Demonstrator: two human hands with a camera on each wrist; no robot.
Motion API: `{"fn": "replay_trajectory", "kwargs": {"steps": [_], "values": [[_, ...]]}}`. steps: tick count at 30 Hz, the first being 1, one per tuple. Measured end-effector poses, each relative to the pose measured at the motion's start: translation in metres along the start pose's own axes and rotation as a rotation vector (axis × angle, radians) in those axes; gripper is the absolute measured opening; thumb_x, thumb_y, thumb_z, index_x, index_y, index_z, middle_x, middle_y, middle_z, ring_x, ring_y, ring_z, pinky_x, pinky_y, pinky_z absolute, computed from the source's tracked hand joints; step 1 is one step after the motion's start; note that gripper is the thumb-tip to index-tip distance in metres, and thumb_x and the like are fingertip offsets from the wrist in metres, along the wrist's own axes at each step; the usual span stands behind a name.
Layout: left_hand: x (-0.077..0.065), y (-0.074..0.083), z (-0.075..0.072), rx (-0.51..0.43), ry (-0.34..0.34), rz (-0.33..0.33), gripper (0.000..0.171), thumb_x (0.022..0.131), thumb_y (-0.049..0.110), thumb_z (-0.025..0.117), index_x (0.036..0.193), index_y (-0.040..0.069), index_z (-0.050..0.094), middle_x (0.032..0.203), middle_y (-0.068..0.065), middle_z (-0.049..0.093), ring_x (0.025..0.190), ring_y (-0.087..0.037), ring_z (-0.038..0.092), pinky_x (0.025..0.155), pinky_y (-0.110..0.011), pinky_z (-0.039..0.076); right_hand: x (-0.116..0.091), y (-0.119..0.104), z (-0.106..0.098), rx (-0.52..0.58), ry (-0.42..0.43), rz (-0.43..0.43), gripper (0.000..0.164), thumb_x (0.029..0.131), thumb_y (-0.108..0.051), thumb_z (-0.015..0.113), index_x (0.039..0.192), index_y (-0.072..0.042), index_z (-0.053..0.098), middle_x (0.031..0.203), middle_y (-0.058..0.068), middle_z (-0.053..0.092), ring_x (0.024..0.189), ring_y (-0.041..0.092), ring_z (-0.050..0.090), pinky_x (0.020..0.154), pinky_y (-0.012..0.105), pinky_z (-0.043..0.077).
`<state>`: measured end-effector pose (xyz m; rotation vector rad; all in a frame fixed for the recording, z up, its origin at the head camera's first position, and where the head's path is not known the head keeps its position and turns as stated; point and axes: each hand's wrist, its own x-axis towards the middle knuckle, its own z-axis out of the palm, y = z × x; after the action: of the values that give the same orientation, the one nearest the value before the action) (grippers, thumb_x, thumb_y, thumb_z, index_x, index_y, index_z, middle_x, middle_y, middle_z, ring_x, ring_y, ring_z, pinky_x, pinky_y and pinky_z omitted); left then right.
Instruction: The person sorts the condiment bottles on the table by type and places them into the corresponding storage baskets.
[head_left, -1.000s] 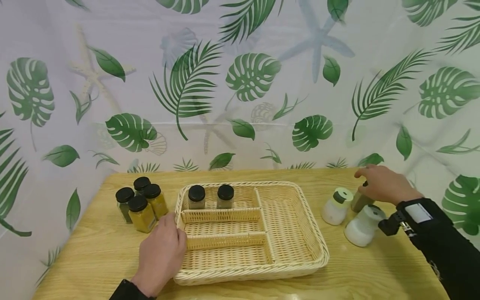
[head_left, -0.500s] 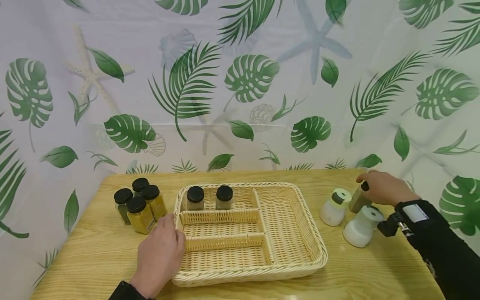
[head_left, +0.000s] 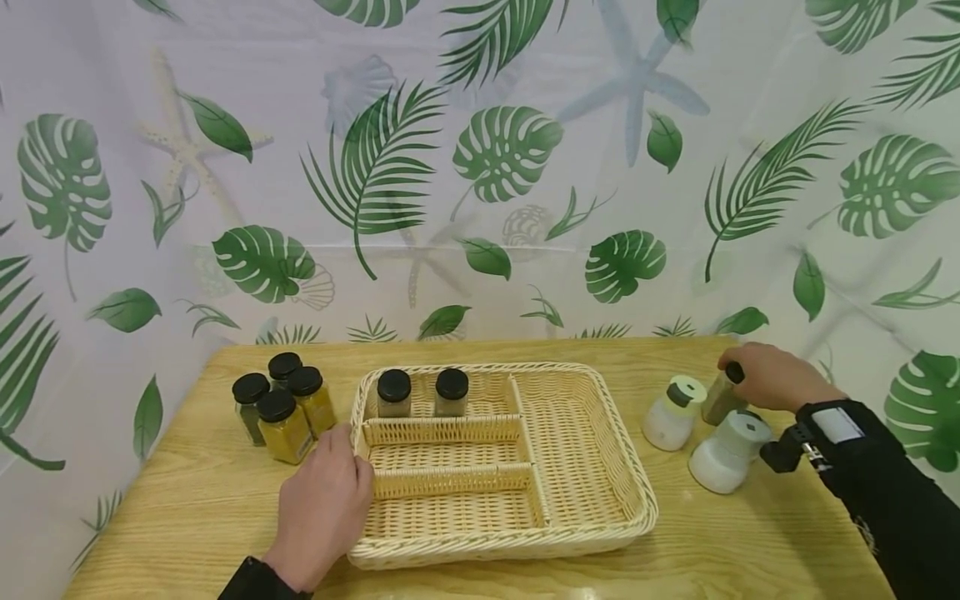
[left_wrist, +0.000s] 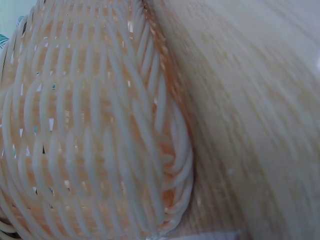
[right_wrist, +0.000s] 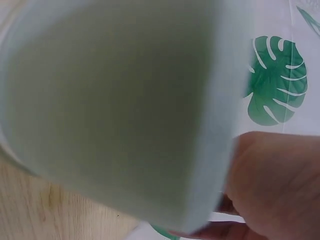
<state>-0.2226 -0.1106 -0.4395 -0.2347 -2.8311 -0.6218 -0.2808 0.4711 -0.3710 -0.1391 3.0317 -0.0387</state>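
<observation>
My left hand (head_left: 326, 500) grips the left rim of a pale woven basket (head_left: 498, 542), whose wicker side (left_wrist: 90, 120) fills much of the left wrist view. My right hand (head_left: 776, 375) holds a brownish spice bottle (head_left: 718, 402) near its black top, at the table's far right. The fingertips lie behind the bottle in the head view. Beside it stand two white-filled shakers, one with a light green lid (head_left: 686, 390) and one with a whitish lid (head_left: 747, 427). In the right wrist view, a blurred pale container (right_wrist: 115, 110) covers most of the hand's work.
Two black-lidded jars, a left one (head_left: 393, 396) and a right one (head_left: 451, 393), stand in the basket's back compartment. Several black-lidded jars, including a yellow one (head_left: 285, 429), cluster left of the basket. A leaf-printed cloth (head_left: 480, 192) hangs behind the wooden table (head_left: 195, 492).
My right hand has come down slightly, and its fingers have closed round the top of the spice bottle. The left hand stays on the basket rim.
</observation>
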Motion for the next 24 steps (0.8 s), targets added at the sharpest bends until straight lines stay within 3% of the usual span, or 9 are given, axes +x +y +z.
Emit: {"fn": "replay_trajectory", "kwargs": {"steps": [7, 16, 24], "values": [[0.0, 0.001, 0.001, 0.006, -0.011, -0.003, 0.044, 0.1, 0.02, 0.044, 0.134, -0.006, 0.052, 0.122, -0.023, 0.062, 0.094, -0.037, 0.069, 0.059, -0.048, 0.053, -0.004, -0.002, -0.004, 0.02, 0.018, -0.019, 0.037, 0.086, -0.009, 0.069, 0.12, 0.007, 0.066, 0.113, 0.026, 0.066, 0.1, 0.041, 0.062, 0.079, 0.054, 0.052], [0.0, 0.0, 0.001, 0.01, 0.001, -0.002, 0.044, 0.1, 0.02, 0.044, 0.134, -0.006, 0.052, 0.121, -0.023, 0.062, 0.093, -0.037, 0.069, 0.059, -0.049, 0.054, 0.0, -0.029, -0.029, 0.008, 0.067, -0.037, 0.04, 0.086, -0.008, 0.068, 0.124, 0.004, 0.065, 0.117, 0.025, 0.066, 0.106, 0.042, 0.062, 0.084, 0.059, 0.05], [0.001, 0.0, 0.0, 0.01, -0.014, -0.009, 0.044, 0.1, 0.021, 0.044, 0.135, -0.006, 0.052, 0.123, -0.023, 0.062, 0.093, -0.037, 0.069, 0.059, -0.048, 0.054, 0.002, -0.055, -0.051, -0.03, 0.103, -0.064, 0.039, 0.087, -0.007, 0.066, 0.126, 0.001, 0.065, 0.112, 0.02, 0.064, 0.09, 0.029, 0.061, 0.074, 0.05, 0.052]]}}
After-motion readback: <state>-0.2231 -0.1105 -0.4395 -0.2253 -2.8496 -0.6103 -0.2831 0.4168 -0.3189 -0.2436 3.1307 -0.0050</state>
